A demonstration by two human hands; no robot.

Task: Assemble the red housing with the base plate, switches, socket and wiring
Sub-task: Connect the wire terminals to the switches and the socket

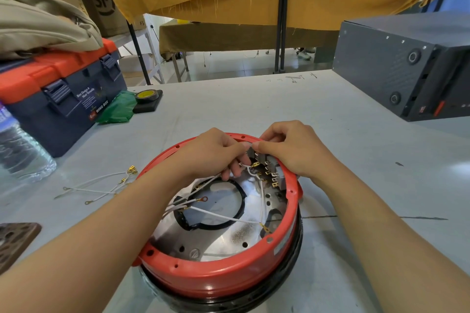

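Note:
The round red housing [218, 274] lies upside down on the table in front of me, over a black ring. Inside it shows a silver base plate [229, 236] with a black ring-shaped part. Switches with brass terminals [269, 173] sit at the housing's far inner wall. White wires [221, 215] with brass lugs cross the plate. My left hand [218, 152] pinches a white wire near the terminals. My right hand [292, 147] reaches over the far rim, its fingers curled at the top of the switch block; thumb and left fingertips meet there.
Loose white wires with brass terminals [101, 184] lie left of the housing. A blue and orange toolbox [58, 94], a tape roll [146, 95], a green bag [118, 109] and a water bottle [17, 150] stand at the left. A dark metal box [407, 68] fills the far right.

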